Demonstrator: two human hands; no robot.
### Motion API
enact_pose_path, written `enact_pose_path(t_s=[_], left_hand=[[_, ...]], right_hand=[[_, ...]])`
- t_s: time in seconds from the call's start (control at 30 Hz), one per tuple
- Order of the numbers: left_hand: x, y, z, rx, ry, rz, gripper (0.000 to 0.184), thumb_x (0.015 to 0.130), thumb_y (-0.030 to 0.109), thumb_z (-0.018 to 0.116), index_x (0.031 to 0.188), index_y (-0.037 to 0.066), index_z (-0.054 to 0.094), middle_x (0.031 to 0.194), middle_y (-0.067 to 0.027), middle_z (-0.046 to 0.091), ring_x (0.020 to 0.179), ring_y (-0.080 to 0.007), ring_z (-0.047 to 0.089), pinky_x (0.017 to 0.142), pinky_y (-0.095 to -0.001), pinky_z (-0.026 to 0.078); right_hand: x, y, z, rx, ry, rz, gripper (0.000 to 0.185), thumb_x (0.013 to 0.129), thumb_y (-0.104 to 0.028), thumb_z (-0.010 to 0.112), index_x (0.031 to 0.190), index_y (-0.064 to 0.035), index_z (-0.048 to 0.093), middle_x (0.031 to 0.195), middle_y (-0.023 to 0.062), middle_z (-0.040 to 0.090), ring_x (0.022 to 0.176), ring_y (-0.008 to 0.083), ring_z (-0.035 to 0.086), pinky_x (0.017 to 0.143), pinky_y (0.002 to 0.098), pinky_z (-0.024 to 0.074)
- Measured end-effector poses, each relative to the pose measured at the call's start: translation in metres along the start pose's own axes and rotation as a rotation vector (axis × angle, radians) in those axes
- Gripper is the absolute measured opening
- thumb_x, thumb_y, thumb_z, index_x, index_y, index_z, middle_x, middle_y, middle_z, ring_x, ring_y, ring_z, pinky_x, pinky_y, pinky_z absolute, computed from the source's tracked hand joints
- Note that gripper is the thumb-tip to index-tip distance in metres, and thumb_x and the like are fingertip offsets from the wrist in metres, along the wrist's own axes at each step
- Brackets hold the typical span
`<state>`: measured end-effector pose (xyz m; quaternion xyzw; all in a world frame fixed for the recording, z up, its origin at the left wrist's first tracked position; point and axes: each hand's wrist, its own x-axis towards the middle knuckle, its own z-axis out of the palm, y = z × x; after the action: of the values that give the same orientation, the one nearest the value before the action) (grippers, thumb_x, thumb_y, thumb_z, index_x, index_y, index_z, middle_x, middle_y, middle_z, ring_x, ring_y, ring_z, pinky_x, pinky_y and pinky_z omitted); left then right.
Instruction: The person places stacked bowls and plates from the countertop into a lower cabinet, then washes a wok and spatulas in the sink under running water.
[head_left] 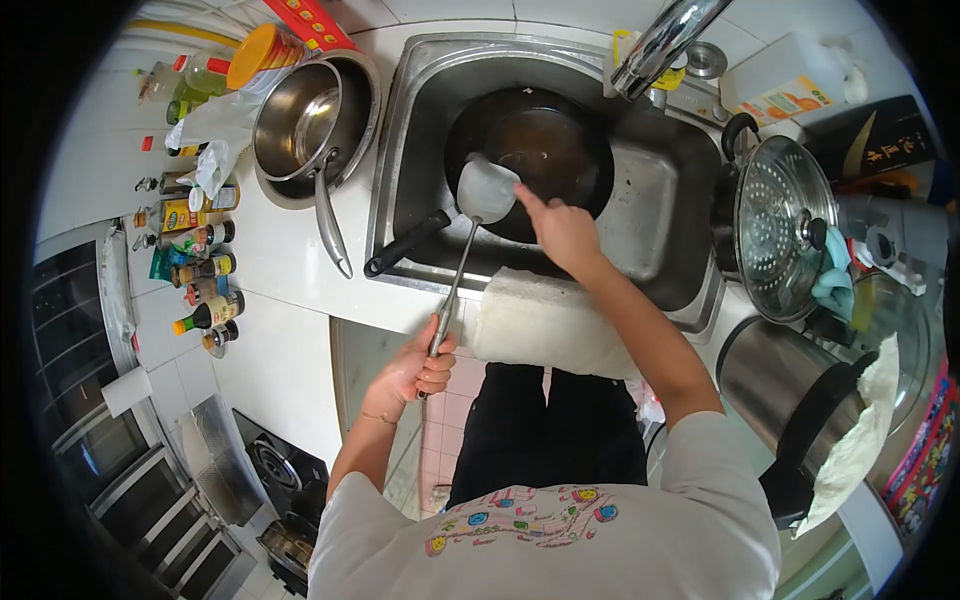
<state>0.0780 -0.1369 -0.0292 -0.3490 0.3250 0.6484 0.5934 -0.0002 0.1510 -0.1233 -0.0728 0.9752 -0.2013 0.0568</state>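
My left hand [416, 366] is wrapped round the long metal handle of a spatula [488, 192], in front of the sink. The spatula's broad, pale head is raised over a dark frying pan [560, 140] in the basin. My right hand [562, 232] reaches over the sink, its fingertips closed at the right edge of the spatula's head; its thumb is mostly hidden. The pan holds brownish water with small bits in it. Its black handle [408, 243] points toward the sink's front left corner.
Around the pan is the steel sink [655, 200], under a chrome faucet [672, 45]. A saucepan [300, 115] sits in a metal bowl on the left, near several bottles. At right stand a lidded pot [785, 225] and a steel bin [780, 370]. A cloth [545, 322] hangs over the front edge.
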Motion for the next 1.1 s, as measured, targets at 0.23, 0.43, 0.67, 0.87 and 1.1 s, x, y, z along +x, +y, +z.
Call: enact_pose_path(t_s=[0.23,0.43,0.67,0.87,1.1], left_hand=[[-0.003,-0.004,0.000,0.015,0.040,0.012,0.051,0.094,0.062,0.027,0.075,0.015,0.038,0.051,0.0080,0.023,0.037,-0.0027,0.018,0.031,-0.0186,0.014],[0.002,-0.002,0.001,0.044,0.081,0.041,0.052,0.094,0.062,0.027,0.075,0.015,0.038,0.051,0.0075,0.022,0.037,-0.0034,0.016,0.031,-0.0194,0.014],[0.007,-0.002,0.009,0.077,0.106,0.049,0.052,0.094,0.062,0.027,0.074,0.015,0.038,0.051,0.0070,0.022,0.037,-0.0039,0.016,0.031,-0.0202,0.014],[0.009,-0.007,0.009,0.135,0.220,0.170,0.054,0.093,0.064,0.028,0.075,0.015,0.036,0.051,0.0064,0.022,0.037,-0.0043,0.016,0.032,-0.0208,0.015],[0.009,-0.003,0.016,0.151,0.231,0.171,0.053,0.093,0.064,0.029,0.075,0.014,0.036,0.051,0.0059,0.024,0.037,-0.0045,0.016,0.032,-0.0212,0.015]], right_hand=[[-0.004,0.011,-0.003,0.003,0.016,0.106,0.061,0.080,-0.005,0.051,0.137,-0.0265,0.045,0.073,0.0143,0.061,0.060,0.0299,0.063,0.056,0.0399,0.0512],[-0.035,0.006,0.000,-0.052,-0.040,0.056,0.058,0.081,-0.009,0.053,0.136,-0.0272,0.046,0.071,0.0146,0.059,0.056,0.0316,0.060,0.053,0.0433,0.0494],[-0.042,0.022,0.017,-0.059,-0.141,0.061,0.048,0.088,-0.013,0.051,0.134,-0.0253,0.048,0.073,0.0151,0.063,0.058,0.0317,0.061,0.055,0.0438,0.0504],[-0.044,0.021,-0.024,0.246,0.035,0.022,0.042,0.091,-0.020,0.050,0.133,-0.0217,0.049,0.072,0.0148,0.064,0.062,0.0338,0.062,0.056,0.0451,0.0503],[-0.033,-0.010,-0.021,0.224,-0.204,0.144,0.037,0.088,-0.018,0.050,0.125,-0.0189,0.057,0.073,0.0179,0.065,0.065,0.0361,0.063,0.061,0.0484,0.0502]])
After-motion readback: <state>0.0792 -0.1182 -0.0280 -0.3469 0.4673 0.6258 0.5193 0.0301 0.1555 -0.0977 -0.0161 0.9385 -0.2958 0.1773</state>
